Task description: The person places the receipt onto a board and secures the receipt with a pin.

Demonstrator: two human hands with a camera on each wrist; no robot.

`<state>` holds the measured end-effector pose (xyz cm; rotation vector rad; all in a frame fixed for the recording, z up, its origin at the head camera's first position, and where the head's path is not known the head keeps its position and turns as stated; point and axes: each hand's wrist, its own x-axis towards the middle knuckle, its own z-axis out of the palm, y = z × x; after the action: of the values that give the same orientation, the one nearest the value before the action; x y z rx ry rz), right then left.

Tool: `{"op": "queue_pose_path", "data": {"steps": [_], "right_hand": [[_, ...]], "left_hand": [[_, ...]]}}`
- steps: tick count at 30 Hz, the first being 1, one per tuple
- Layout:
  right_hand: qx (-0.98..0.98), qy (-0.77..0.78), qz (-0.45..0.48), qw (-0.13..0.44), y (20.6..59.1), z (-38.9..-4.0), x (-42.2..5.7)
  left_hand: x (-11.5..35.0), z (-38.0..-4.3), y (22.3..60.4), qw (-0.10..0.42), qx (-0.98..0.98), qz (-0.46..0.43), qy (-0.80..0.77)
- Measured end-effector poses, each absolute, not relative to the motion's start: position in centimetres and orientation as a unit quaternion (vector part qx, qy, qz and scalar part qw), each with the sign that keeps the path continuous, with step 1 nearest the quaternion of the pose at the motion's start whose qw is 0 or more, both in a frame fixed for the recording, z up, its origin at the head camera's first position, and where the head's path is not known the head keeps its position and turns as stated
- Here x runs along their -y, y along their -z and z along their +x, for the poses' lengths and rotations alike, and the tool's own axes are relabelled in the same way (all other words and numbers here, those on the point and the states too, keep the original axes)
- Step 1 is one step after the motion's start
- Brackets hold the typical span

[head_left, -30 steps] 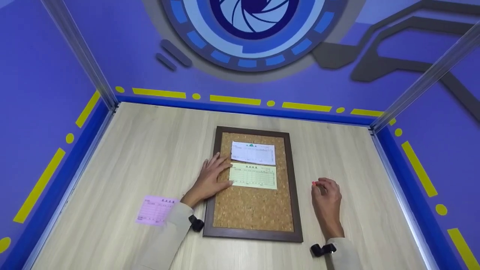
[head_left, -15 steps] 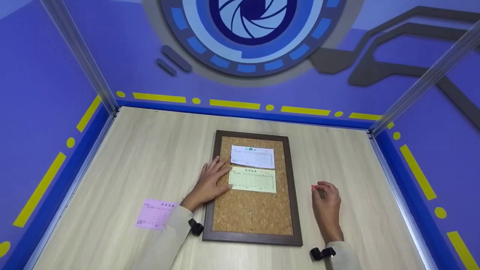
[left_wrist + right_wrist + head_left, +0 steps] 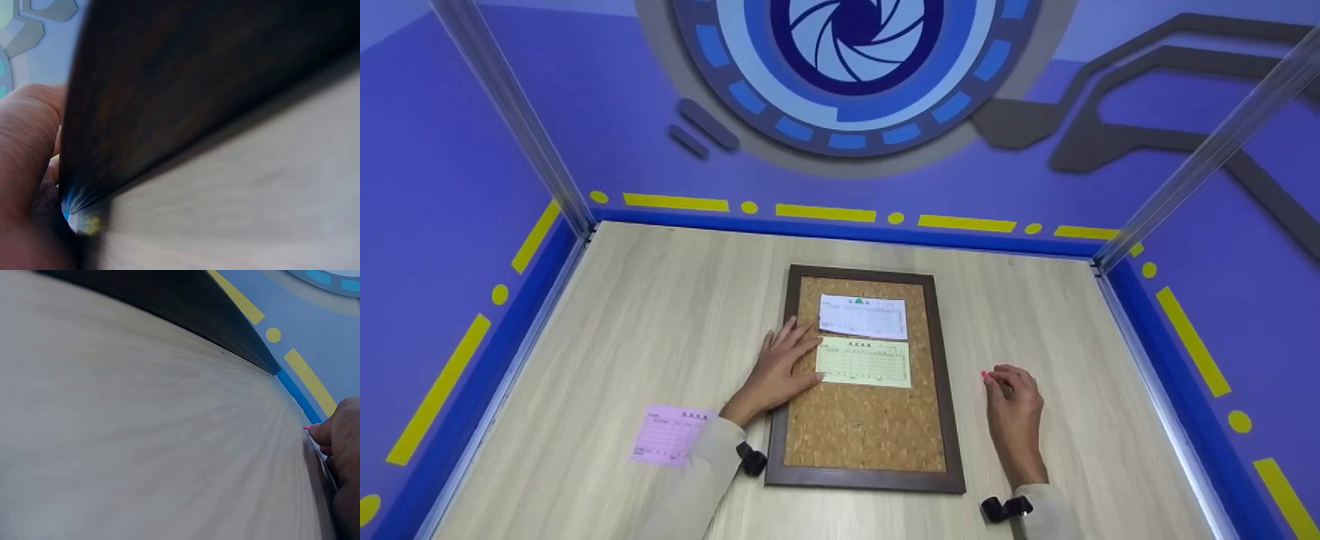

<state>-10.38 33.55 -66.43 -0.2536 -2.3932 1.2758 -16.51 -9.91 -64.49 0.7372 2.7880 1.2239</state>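
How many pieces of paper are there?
3: a white paper high on the corkboard, a pale yellow paper just below it, and a pink paper on the table, partly hidden by the left sleeve. Others could be hidden.

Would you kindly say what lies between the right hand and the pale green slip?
In the head view, bare tabletop, the frame and a cork strip separate the slip from the right hand, which pinches a pink item.
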Motion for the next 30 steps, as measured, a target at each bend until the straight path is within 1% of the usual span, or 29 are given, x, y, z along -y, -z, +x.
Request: {"op": "queue_pose_path", "data": {"steps": [13,30], "right_hand": [[0.849,-0.466,-0.078,0.236,66.39,-10.26,-33.68],[0.846,-0.477,-0.094,0.217,66.26,-10.1,-33.6]], "left_hand": [[9.93,-16.34,64.42,0.009,-0.892,0.235,-0.387],[9.96,-16.26,64.34,0.006,-0.892,0.237,-0.385]]}}
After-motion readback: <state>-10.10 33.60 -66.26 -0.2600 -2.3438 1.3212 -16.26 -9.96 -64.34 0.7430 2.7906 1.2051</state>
